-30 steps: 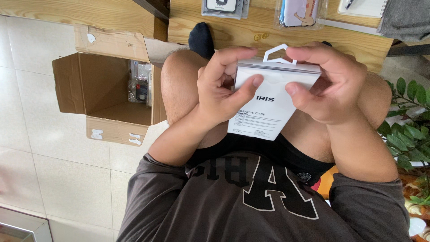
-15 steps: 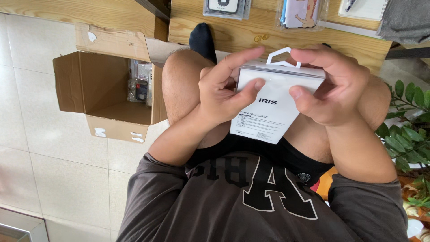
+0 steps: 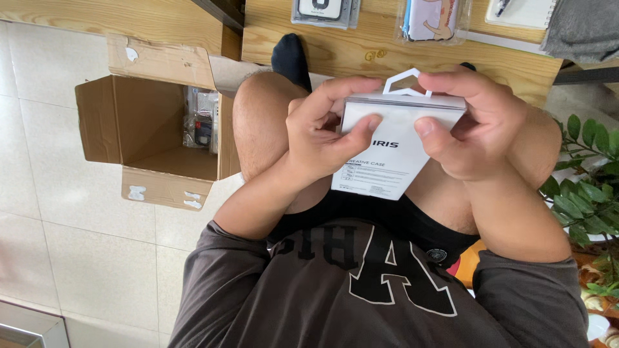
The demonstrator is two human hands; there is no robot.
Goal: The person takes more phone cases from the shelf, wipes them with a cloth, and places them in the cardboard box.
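I hold a flat white retail box (image 3: pixel 387 154) with a hanger tab at its top, over my lap. My left hand (image 3: pixel 319 132) grips its left side, thumb pressed on the front face and fingers curled over the top edge. My right hand (image 3: pixel 477 125) grips the right side, thumb on the front and fingers over the top near the tab. The box's printed face is turned toward me. My bare knees and black shorts lie below it.
An open cardboard box (image 3: pixel 151 125) with wrapped packages inside stands on the tiled floor at my left. A wooden surface (image 3: pixel 361 51) ahead carries phone cases in clear packaging (image 3: pixel 432 19). A green plant (image 3: pixel 583 193) is at the right.
The white box has shifted slightly in my hands and sits a little higher; both hands keep their grip on its top edge.
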